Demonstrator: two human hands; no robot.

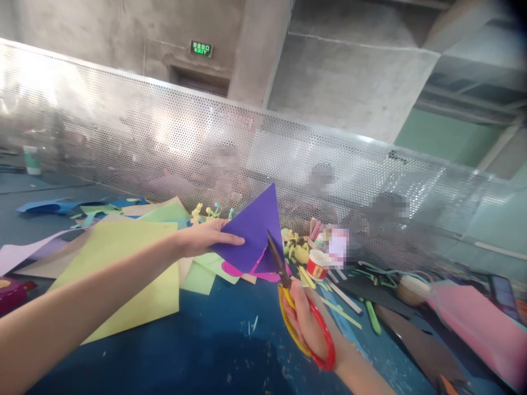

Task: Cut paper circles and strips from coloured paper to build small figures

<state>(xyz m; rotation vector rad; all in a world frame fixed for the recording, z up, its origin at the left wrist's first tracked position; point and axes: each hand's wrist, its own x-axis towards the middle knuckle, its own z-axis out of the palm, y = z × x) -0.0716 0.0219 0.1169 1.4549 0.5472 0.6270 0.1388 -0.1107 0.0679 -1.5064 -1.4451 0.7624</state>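
A white cup (32, 159) stands far left by the mesh screen (164, 126). Blue scraps (57, 206) and a yellow-green sheet (127, 269) lie on the blue table (214, 340). The left hand (206, 237) reaches over that sheet, its fingers pinched shut on the left edge of the purple paper (255, 230), which is held up above the table, folded to a point. The scissors (288, 291) meet the paper's lower right edge, blades nearly together against it. The right hand (307, 323) is closed through the red and yellow handles. Just right stands a small red-banded tub (317, 265), then a green stick (373, 317) and pink paper (481, 323).
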